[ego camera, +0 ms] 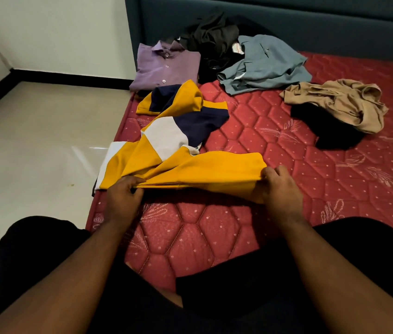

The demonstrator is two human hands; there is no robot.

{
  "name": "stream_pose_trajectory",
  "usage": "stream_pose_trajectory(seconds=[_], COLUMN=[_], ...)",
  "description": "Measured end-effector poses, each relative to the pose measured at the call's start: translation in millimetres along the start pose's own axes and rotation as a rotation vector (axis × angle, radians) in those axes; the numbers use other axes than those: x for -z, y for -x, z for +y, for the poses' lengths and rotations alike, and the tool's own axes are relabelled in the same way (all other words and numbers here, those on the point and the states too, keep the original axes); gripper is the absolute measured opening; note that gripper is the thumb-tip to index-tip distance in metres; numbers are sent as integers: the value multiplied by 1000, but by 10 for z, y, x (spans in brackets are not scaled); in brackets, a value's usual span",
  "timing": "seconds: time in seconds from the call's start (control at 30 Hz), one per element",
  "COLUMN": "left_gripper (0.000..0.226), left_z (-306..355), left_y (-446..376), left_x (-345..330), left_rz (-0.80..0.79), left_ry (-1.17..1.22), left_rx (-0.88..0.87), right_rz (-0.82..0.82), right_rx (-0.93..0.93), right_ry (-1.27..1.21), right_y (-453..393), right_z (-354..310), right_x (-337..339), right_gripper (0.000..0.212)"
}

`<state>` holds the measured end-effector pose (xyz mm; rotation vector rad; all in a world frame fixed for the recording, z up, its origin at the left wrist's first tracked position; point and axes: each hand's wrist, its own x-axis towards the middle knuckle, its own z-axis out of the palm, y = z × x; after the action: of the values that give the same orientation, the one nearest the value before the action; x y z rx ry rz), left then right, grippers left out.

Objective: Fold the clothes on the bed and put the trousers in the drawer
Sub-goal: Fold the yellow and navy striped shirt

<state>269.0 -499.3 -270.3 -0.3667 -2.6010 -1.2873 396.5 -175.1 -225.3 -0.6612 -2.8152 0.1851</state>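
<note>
A yellow, white and navy shirt (181, 145) lies stretched across the left side of the red quilted mattress (250, 131). My left hand (124, 197) grips its near hem on the left. My right hand (281, 186) pinches the same hem on the right, so the edge is pulled taut between them. A folded purple shirt (166, 66) sits at the far left corner. Behind it lie a crumpled black garment (211, 39) and a grey-blue shirt (265, 66). A tan garment (340, 102) rests on a black one (330, 131) at the right.
A dark blue padded headboard (287, 18) runs along the far side of the bed. Pale tiled floor (41, 141) lies to the left, bounded by a white wall with black skirting. My knees in black shorts sit at the bed's near edge. No drawer is in view.
</note>
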Motion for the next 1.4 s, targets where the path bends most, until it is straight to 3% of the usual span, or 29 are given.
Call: stream_pose_trajectory(seconds=[0.1,0.2,0.3,0.37,0.47,0.6,0.7,0.77,0.93,1.1,1.4], left_gripper=[18,17,18,18,18,18,19,19,22,22,24], left_z=[13,-30,-86,-90,-77,-88,-99,-101,-70,-68,-85], left_y=[25,26,21,23,30,31,53,64,80,76,87], left_x=[-6,-12,0,-1,-9,0,-4,8,26,26,16], left_rz=[-5,2,19,21,21,22,-1,-8,5,0,-17], left_ry=[-23,-20,-26,-18,-19,-32,-42,-40,-3,-13,-51], left_rx=[-4,40,75,78,65,59,59,54,82,101,102], right_rz=[-192,-212,-288,-257,-201,-457,-434,-447,-698,-457,-365], right_rx=[0,-135,-152,-98,56,94,128,159,218,262,350], right_ry=[186,65,40,23,48,111,-13,37,182,369,605], right_y=[75,77,65,100,173,306,294,277,404,465,534], right_z=[40,39,66,66,-4,-65,-36,-22,-136,-233,-403], right_x=[-92,-134,-48,11,31,-64,-98,-107,-141,-186,-238], right_gripper=[28,27,22,10,13,14,18,18,16,24,43])
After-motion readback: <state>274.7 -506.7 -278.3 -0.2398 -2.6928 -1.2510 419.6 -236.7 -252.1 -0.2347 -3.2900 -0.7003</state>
